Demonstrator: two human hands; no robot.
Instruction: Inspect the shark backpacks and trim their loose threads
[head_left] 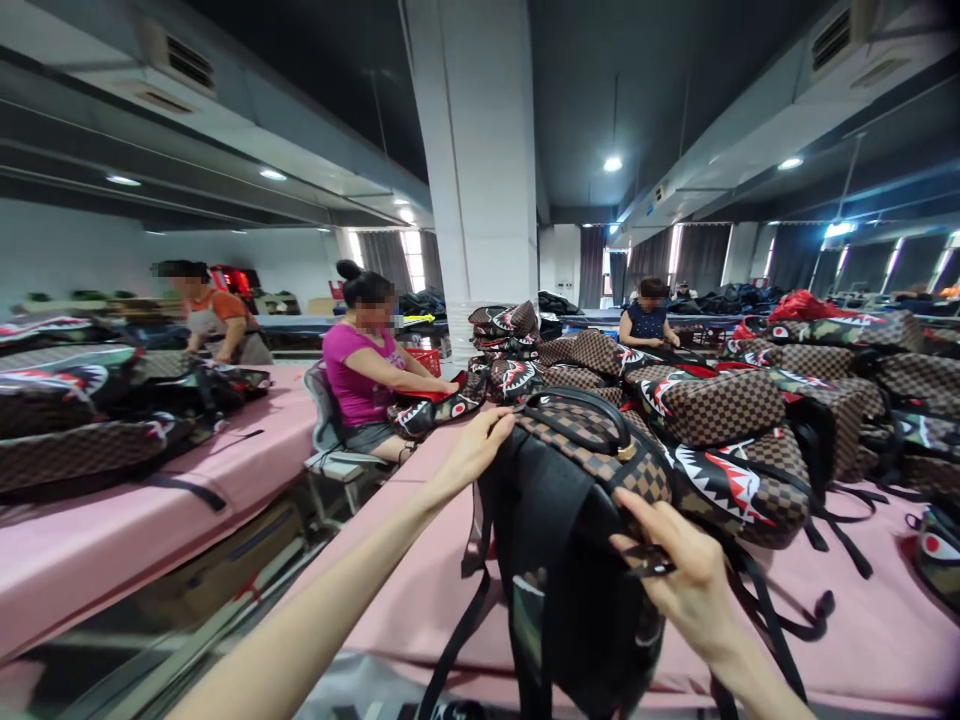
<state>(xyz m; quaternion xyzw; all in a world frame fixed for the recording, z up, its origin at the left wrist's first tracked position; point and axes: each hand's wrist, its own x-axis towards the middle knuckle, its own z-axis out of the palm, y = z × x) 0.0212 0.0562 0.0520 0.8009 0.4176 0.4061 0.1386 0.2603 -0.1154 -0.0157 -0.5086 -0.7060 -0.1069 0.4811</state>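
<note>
A backpack (pixel 577 500) with a brown checkered top and black padded back stands on the pink table (pixel 885 630) right in front of me. My left hand (pixel 476 445) rests on its upper left edge, fingers curled over the fabric near the top handle (pixel 585 415). My right hand (pixel 679 570) pinches a black strap buckle (pixel 646 562) on the backpack's right side. Black straps (pixel 457 630) hang down over the table edge.
Several checkered and camouflage shark-mouth backpacks (pixel 720 440) are piled behind and to the right. A person in a pink top (pixel 360 375) sits at the table's left end; two other people work farther off. More bags (pixel 82 410) lie on the left pink table. A white pillar (pixel 480 170) stands ahead.
</note>
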